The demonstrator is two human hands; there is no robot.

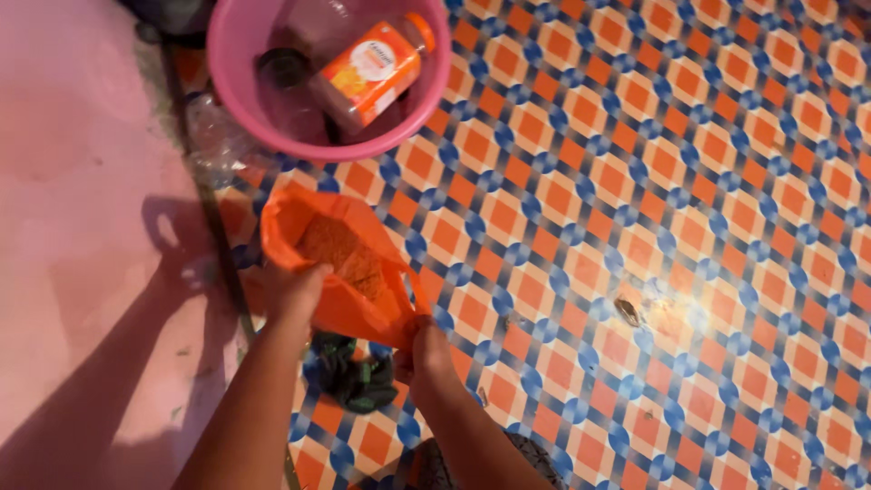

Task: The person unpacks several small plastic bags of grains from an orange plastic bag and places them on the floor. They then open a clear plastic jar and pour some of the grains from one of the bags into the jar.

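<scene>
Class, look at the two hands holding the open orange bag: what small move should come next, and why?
Probably lift the orange bag a little and steady its mouth. The left hand and right hand grip opposite edges, the bag is open with orange grains inside, and it sags on the patterned mat near the pink basin, so it could spill.

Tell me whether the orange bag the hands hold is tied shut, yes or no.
No: the left hand and right hand hold the orange bag open, and orange grains show inside its mouth.
</scene>
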